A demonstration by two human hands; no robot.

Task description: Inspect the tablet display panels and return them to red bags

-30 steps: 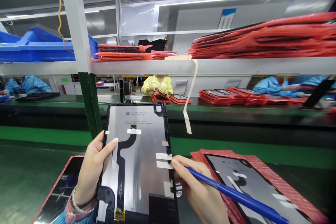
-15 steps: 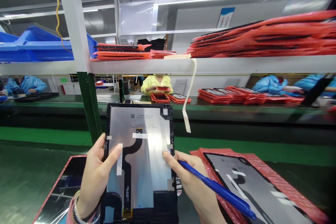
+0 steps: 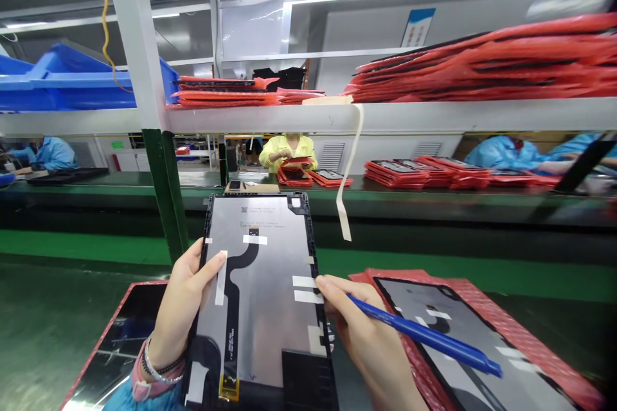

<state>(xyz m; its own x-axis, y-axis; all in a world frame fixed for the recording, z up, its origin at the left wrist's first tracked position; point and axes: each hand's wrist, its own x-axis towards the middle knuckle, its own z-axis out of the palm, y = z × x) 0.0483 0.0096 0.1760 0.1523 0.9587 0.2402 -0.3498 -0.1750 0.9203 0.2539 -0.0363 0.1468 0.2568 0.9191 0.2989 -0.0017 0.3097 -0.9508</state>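
I hold a tablet screen panel [image 3: 270, 282] upright with its silver back facing me; a black flex cable and white tape strips run across it. My left hand [image 3: 180, 308] grips its left edge, thumb lying on the back by a tape strip. My right hand [image 3: 359, 334] is closed on a blue pen-like tool [image 3: 424, 337], its index fingertip touching the panel's right edge beside two tape strips.
Another panel lies on red bubble wrap [image 3: 482, 334] at my right, and one at lower left [image 3: 110, 347]. A green conveyor [image 3: 434, 205] carries red-wrapped stacks [image 3: 424, 173]. People work across it. The shelf above [image 3: 385, 117] holds more red stacks and blue bins [image 3: 67, 80].
The panel shifted slightly in my hands. My right fingertip, which lay over the tape strips half a second ago, has slid back to the panel's right edge, uncovering them.
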